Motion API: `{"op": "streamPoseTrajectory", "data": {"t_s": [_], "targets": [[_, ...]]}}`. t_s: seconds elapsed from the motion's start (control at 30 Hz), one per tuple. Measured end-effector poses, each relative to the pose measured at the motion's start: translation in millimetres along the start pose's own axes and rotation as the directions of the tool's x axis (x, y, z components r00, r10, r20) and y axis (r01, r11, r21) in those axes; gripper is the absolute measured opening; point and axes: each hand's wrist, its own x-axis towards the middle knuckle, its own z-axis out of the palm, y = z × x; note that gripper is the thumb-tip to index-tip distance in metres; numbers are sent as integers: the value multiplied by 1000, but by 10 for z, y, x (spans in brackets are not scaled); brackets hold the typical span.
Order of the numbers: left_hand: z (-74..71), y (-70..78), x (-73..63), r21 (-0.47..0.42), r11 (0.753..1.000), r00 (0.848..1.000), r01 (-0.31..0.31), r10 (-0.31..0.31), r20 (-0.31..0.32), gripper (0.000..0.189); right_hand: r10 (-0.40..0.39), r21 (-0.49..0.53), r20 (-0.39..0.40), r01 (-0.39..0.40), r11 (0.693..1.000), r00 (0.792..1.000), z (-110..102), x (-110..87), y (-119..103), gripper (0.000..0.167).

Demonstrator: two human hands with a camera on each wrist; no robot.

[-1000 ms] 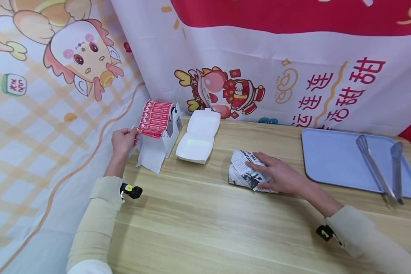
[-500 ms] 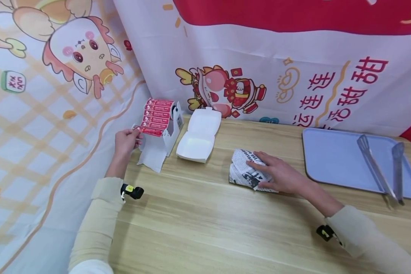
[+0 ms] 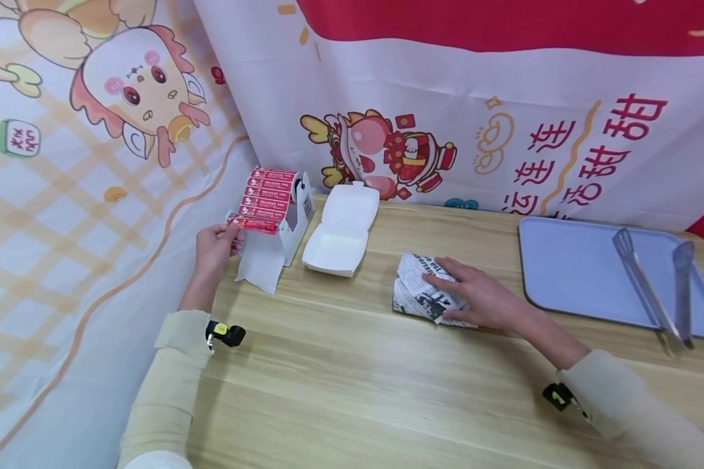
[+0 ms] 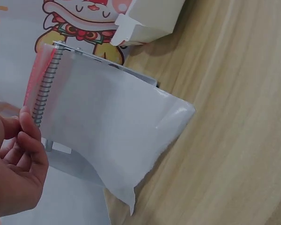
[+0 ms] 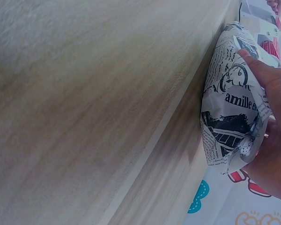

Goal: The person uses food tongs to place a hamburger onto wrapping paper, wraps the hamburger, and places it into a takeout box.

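Note:
In the head view my left hand (image 3: 216,249) pinches the red end of a sticker strip (image 3: 265,195) at the front edge of a white label dispenser (image 3: 293,240). Pale backing paper (image 4: 107,112) hangs below the dispenser's spring-wound bar (image 4: 47,84) in the left wrist view. My right hand (image 3: 485,298) rests on a package wrapped in newspaper-print paper (image 3: 416,290), fingers spread over its top. The right wrist view shows the thumb (image 5: 260,70) lying along the package's side; what is inside the wrapping is hidden. Between the hands, an unfolded white clamshell box (image 3: 336,251) lies open.
At the right a blue-grey tray (image 3: 569,273) bears metal tongs (image 3: 645,283), whose handles stick out past its front edge. Printed cloth hangings (image 3: 258,78) close off the back and left of the wooden table (image 3: 352,378).
Over the last second my left hand has shifted slightly right and the red strip end now lies flatter at the dispenser's edge. The right hand and the wrapped package have stayed in place.

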Motion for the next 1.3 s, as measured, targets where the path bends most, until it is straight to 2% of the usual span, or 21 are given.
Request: {"op": "streamPoseTrajectory", "data": {"t_s": [0.13,0.27,0.4,0.5,0.73,0.8,0.9,0.97,1.03,1.1,1.17,1.3], "targets": [[23,-17,-6,-2,997,997,-78,77,-31,19,-1,-3,-1,1,1000,1000,-9,0,9,86],[42,-15,-10,-25,994,993,-106,104,-56,18,1,0,0,-1,1000,1000,-16,-1,10,86],[61,-8,-12,-85,993,995,-84,79,-63,14,2,10,3,-2,1000,1000,-22,-6,9,86],[77,12,-30,-141,989,998,-49,44,-39,15,3,14,4,-3,1000,1000,-23,-12,11,86],[96,62,-99,-282,959,1000,10,-5,20,16,-8,11,-2,8,1000,1000,-23,-16,17,86],[90,45,-97,-270,963,1000,13,-8,18,16,-10,9,-5,10,1000,1000,-24,-17,15,86],[71,-7,-82,-171,985,1000,-18,19,6,15,-13,7,-10,14,1000,1000,-24,-15,13,86],[47,-48,-71,-30,997,998,-69,69,-1,14,-16,7,-12,16,1000,1000,-22,-14,11,86],[22,-80,-70,117,985,991,-130,131,1,14,-18,6,-13,18,1000,1000,-18,-11,10,86],[-6,-101,-76,268,943,980,-195,200,7,14,-19,8,-13,19,1000,1000,-11,-10,10,86],[-33,-112,-84,399,885,967,-239,256,10,16,-20,8,-13,20,1000,1000,-4,-9,13,86],[-86,-107,-95,577,768,946,-278,322,27,17,-22,4,-13,22,1000,1000,10,-7,21,86]]}}
